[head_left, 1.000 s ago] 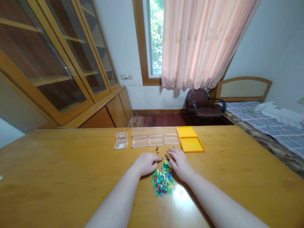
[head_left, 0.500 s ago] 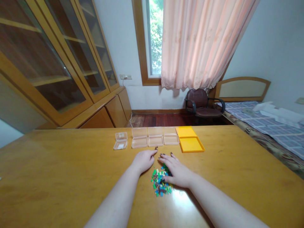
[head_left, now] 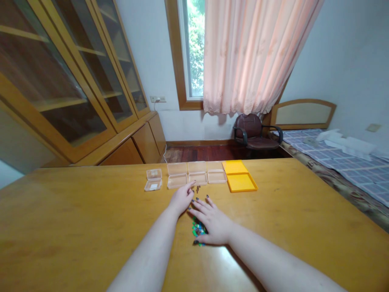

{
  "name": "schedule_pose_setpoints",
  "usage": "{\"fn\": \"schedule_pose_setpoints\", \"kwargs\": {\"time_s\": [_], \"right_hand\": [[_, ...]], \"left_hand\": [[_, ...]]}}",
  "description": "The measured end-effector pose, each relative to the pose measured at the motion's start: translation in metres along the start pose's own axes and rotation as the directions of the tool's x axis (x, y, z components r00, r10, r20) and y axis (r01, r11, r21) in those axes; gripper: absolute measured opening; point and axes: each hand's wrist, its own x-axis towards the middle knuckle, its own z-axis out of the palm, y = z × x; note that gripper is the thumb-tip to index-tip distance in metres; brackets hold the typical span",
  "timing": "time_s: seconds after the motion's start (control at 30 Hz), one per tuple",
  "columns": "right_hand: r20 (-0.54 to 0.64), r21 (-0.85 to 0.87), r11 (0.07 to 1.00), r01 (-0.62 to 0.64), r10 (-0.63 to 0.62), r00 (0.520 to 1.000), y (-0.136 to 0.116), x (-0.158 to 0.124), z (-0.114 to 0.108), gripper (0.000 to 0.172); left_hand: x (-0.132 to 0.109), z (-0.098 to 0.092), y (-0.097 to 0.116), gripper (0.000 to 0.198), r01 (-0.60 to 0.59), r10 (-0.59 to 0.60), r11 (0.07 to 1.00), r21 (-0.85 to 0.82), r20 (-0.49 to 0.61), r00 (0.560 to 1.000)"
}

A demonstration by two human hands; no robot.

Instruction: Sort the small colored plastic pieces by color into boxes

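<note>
My left hand (head_left: 181,199) hovers at or just above the table, its index finger stretched toward the front rim of the middle clear plastic box (head_left: 198,184); I see nothing held in it. Beside its fingertips lie several small brown bricks (head_left: 197,189) on the wood. My right hand (head_left: 214,222) is spread open, palm down, over a pile of small green, blue, white and brown toy bricks (head_left: 198,229). It covers the pile's right part, so whether the palm presses on the bricks is hidden.
Open clear boxes (head_left: 177,187) stand in a row along the table's far side, with a smaller clear box (head_left: 152,189) at the left. An open yellow box (head_left: 242,190) ends the row on the right. Beyond the table (head_left: 75,227) are an office chair (head_left: 252,132) and a bed.
My left hand has drawn away from the brown bricks, leaving them in front of the middle box. My right hand has slid left across the pile, covering more of it. The view has shifted slightly.
</note>
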Motion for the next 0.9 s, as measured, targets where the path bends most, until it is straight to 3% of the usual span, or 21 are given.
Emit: {"fn": "schedule_pose_setpoints", "kwargs": {"time_s": [0.17,0.33,0.53,0.63,0.77,0.83,0.9], "right_hand": [[0.001,-0.011,0.999,0.045,-0.045,0.999,-0.004,0.007,0.003,0.057],[-0.036,-0.039,0.999,-0.021,0.019,0.999,-0.002,0.007,0.005,0.053],[-0.07,-0.051,0.991,-0.12,0.117,0.991,0.016,-0.004,0.003,0.051],[-0.1,-0.041,0.982,-0.182,0.177,0.979,0.027,-0.008,-0.001,0.048],[-0.159,-0.001,0.97,-0.241,0.238,0.958,0.036,-0.009,-0.004,0.047],[-0.229,0.045,0.968,-0.248,0.252,0.94,0.04,-0.01,-0.003,0.045],[-0.338,0.086,0.963,-0.255,0.269,0.902,0.044,-0.012,-0.001,0.041]], "left_hand": [[0.003,0.004,-0.009,0.045,0.017,-0.025,0.992,-0.126,-0.064,0.998],[0.004,0.003,-0.011,0.045,0.013,-0.027,0.982,-0.187,-0.073,0.997],[-0.004,0.001,-0.005,0.038,0.009,-0.021,0.99,-0.138,-0.086,0.996],[-0.009,-0.004,0.001,0.031,-0.036,0.033,0.999,-0.028,-0.091,0.995],[-0.018,-0.012,0.024,0.028,-0.178,0.182,0.968,0.179,-0.005,0.983],[-0.03,-0.013,0.037,0.032,-0.187,0.179,0.955,0.229,0.054,0.982],[-0.048,-0.01,0.048,0.05,-0.176,0.14,0.95,0.258,0.152,0.978]]}}
